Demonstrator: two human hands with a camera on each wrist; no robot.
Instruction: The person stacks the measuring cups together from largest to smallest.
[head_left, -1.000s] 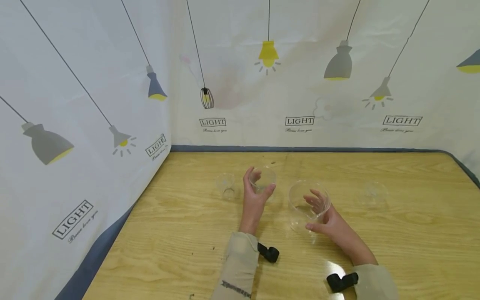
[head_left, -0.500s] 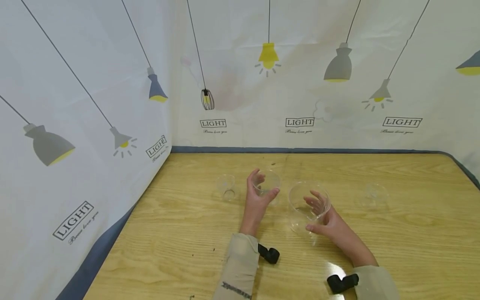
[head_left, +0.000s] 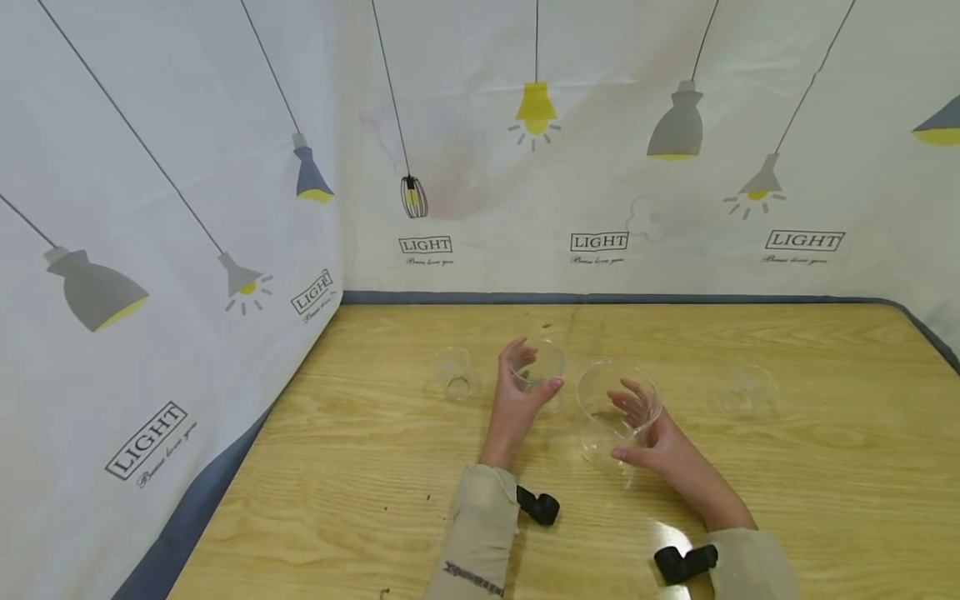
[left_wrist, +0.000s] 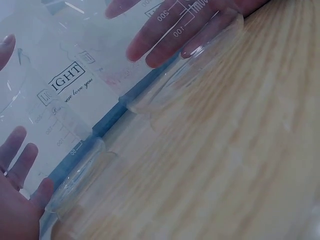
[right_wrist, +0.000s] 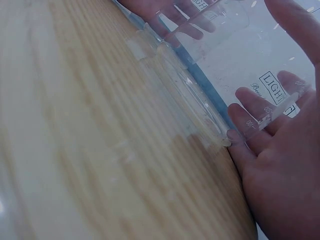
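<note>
White numerals [left_wrist: 179, 31] on the beakers [head_left: 540, 367] [head_left: 609, 425] in both hands [head_left: 517, 398] [head_left: 658, 440], wrist views only.

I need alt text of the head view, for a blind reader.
Left hand holds a clear beaker beside a larger beaker in the right hand, at a wooden table. A transparent vessel is farther left, another farther right.

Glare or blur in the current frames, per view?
Head: glare on the table beside the right sleeve; left beaker and right beaker faint against wood. Left wrist: dim, foreground grain soft. Right wrist: foreground grain soft, highlights on right beaker's base.
</note>
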